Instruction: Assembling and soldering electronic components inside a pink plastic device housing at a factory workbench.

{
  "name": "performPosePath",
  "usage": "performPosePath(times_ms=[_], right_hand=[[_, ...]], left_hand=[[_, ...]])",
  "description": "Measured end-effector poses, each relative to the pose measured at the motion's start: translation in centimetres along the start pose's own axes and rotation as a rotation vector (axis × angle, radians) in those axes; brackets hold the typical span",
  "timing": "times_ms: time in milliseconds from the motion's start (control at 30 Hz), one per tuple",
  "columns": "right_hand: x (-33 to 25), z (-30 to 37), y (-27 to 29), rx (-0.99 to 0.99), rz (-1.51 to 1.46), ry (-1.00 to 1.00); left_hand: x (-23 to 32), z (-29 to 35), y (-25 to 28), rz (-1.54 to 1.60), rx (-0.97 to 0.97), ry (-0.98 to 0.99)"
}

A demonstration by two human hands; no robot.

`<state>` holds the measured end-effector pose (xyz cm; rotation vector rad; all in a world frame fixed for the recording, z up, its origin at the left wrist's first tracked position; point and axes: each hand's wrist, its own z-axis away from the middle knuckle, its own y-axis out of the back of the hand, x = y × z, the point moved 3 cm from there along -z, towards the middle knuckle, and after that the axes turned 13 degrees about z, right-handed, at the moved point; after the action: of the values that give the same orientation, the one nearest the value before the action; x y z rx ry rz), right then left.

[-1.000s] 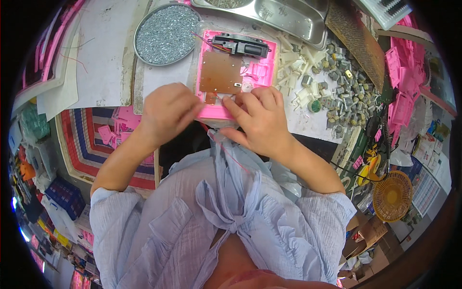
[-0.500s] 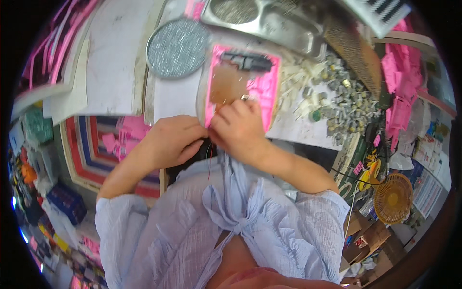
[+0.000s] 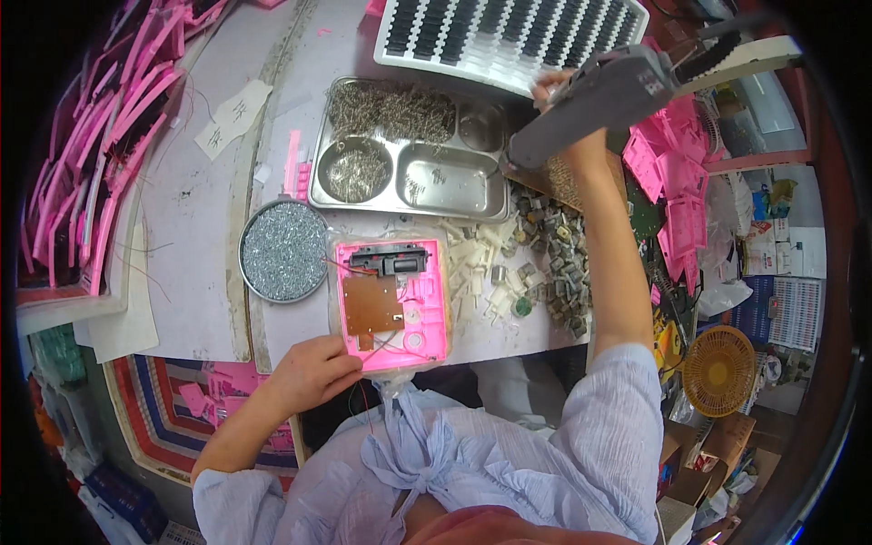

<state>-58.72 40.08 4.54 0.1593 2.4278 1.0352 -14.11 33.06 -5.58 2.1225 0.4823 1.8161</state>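
In front of me lies an open pink plastic case [image 3: 436,343], with a brown circuit board [image 3: 372,305], a black part [image 3: 391,260] and thin wires inside. My left hand [image 3: 316,374] is at its lower left corner, thumb and fingers pinched on thin wires, one red end hanging below. My right arm stretches far forward to the right. Partly hidden behind a hanging grey power tool [image 3: 586,113], my right hand [image 3: 552,89] is near the edge of a white tray [image 3: 413,62] of black parts. Its grip cannot be made out.
A round tin [image 3: 243,250] of small grey pieces stands left of the case. Beyond is a steel compartment tray [image 3: 318,191] with screws and springs. Small metal and white parts [image 3: 563,263] are heaped right. Pink frames [image 3: 127,136] are stacked left, pink shells [image 3: 677,182] right.
My right hand has left the pink case and reached forward to the right, by the grey tool. My left hand stays at the case's corner. The view has shifted, showing more of the table's far side.
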Motion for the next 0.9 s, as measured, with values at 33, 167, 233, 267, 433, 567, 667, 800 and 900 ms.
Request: performPosePath(times_ms=[33, 167, 233, 267, 433, 567, 667, 800, 900], right_hand=[[0.4, -2.1, -1.0, 0.051, 0.117, 0.157], [-1.0, -7.3, -4.1, 0.137, 0.576, 0.537], [-3.7, -8.1, -4.3, 0.115, 0.506, 0.548], [-3.7, -8.0, -4.6, 0.113, 0.511, 0.536], [0.6, -9.3, -4.9, 0.084, 0.583, 0.600], [0.0, -6.5, 2.4, 0.274, -0.090, -0.187], [-2.0, 2.0, 8.5, 0.490, -0.413, -0.274], [-10.1, 16.1, 4.5, -0.290, -0.447, -0.218], [-13.9, 21.4, 0.3, -0.535, -0.384, 0.173]], left_hand=[[0.0, -0.3, 0.1, 0.003, -0.022, 0.007], [0.0, -0.4, 0.1, 0.002, -0.018, 0.031], [-0.1, 0.3, 0.1, -0.005, 0.009, 0.050], [0.0, 0.5, -0.1, -0.003, 0.019, 0.057], [-0.2, -0.3, -0.2, -0.053, 0.001, 0.008], [-0.1, 0.0, -0.2, -0.024, 0.060, 0.016], [-0.2, 0.0, -0.4, -0.034, 0.069, 0.014], [0.5, 0.5, -0.3, -0.068, 0.042, 0.060], [0.6, -0.1, -0.2, -0.040, 0.044, 0.053]])
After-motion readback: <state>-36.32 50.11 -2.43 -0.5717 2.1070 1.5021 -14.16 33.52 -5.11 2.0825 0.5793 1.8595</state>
